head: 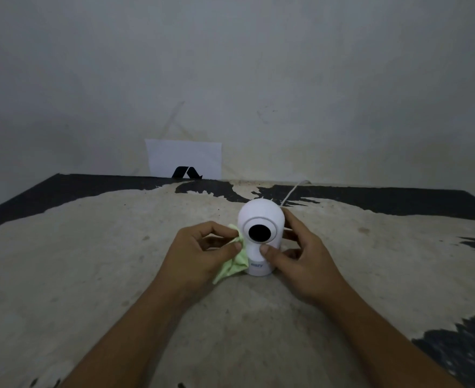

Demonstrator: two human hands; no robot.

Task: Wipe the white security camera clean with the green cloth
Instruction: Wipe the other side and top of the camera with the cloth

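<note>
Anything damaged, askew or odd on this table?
Only the table: its dark coating is worn off in a big pale patch, leaving ragged black edges. The security camera stands upright, steadied by the right hand; the left hand presses the green cloth to its side.

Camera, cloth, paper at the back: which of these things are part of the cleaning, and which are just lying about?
Part of the job:
- camera, upright on the table
- green cloth, pressed to the camera's side
- left hand, holding the cloth
- right hand, steadying the camera

Just there:
- white paper with a black mark, against the wall
- white cable behind the camera
</note>
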